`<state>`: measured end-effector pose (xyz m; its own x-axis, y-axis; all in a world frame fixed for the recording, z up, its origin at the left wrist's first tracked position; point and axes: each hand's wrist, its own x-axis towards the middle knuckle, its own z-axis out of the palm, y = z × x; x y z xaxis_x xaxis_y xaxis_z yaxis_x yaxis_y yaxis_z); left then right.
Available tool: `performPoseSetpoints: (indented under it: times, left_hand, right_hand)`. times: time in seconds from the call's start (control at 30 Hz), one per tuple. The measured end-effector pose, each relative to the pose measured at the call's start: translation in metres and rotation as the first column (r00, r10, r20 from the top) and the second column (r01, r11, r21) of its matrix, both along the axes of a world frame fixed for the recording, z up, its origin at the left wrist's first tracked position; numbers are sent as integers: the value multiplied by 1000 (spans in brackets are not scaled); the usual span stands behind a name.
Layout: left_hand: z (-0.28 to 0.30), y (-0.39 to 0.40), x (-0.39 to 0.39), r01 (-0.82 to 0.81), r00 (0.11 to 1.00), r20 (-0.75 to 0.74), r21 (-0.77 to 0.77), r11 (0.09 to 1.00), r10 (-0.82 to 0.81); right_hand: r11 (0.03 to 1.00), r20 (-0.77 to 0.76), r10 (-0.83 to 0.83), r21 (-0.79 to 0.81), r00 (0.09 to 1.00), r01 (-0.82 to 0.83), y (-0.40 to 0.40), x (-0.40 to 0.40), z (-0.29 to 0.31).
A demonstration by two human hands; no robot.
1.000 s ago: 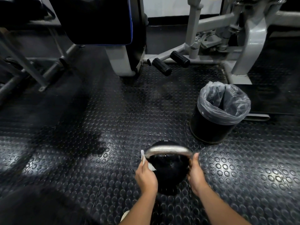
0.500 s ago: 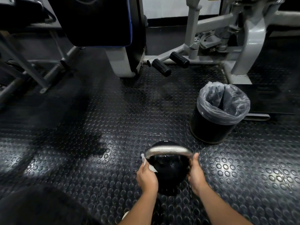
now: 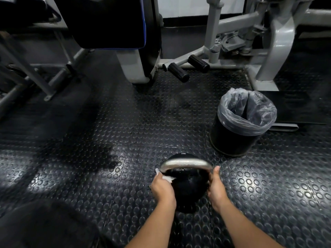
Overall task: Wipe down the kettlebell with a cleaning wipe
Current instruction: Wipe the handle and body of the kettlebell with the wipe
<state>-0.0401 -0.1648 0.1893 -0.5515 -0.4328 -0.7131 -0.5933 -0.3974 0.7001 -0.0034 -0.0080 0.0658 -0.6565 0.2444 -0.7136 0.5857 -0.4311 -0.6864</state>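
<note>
White wipe [image 3: 165,178] shows pinched in the left hand [image 3: 162,189], pressed against the left shoulder of the black kettlebell [image 3: 188,188] just under the near-left end of its steel handle [image 3: 185,162]. The right hand [image 3: 215,187] braces the ball's right side, thumb up by the handle; whether its fingers curl behind I cannot tell. Across the last 1 second almost nothing has shifted: both hands keep their places, so the wiping looks barely begun. The kettlebell stands on studded rubber floor [image 3: 89,158], near centre. A lined bin [image 3: 241,122] sits far right, clear of the work; gym machine frames [image 3: 268,51] stand farther off.
</note>
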Motion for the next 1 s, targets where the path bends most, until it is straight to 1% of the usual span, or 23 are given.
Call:
performPoseSetpoints:
  times: [0.13, 0.23, 0.37, 0.43, 0.5, 0.67, 0.77, 0.87, 0.93, 1.0]
  left_hand:
    - [-1, 9, -6, -149, 989, 6, 113, 982, 149]
    - [0, 12, -1, -182, 983, 8, 112, 977, 182]
    - [14, 11, -14, -317, 948, 83, 221, 922, 306]
    - [17, 10, -17, -345, 939, 76, 261, 902, 337]
    - [18, 11, -16, -349, 937, 67, 257, 901, 343]
    - [17, 8, -11, -296, 955, 57, 228, 927, 291]
    - [15, 11, -14, -330, 944, 66, 205, 921, 324]
    - [20, 11, -8, -283, 959, 86, 245, 927, 270]
    - [19, 7, -9, -303, 953, 77, 272, 914, 293]
    - [18, 5, -15, -307, 952, 69, 261, 915, 300]
  right_hand:
    - [1000, -3, 8, 17, 1000, -8, -2, 0, 4]
    - [999, 5, 5, 36, 1000, -5, -3, 1, 4]
    - [999, 41, -1, 47, 999, -1, -2, -1, 0]
    - [999, 53, 1, 43, 999, -3, 0, -2, -1]
    - [999, 61, -3, 32, 998, 1, -1, -2, -1]
    - [1000, 69, -16, -5, 998, 16, 0, -1, -8]
    - [999, 87, -32, -14, 996, 34, 3, -3, -13]
    - [1000, 66, -21, -11, 998, 22, 0, -3, -6]
    - [1000, 54, -20, 8, 998, 20, 0, -2, -6]
    - [1000, 65, -14, 12, 998, 13, 1, -2, -9]
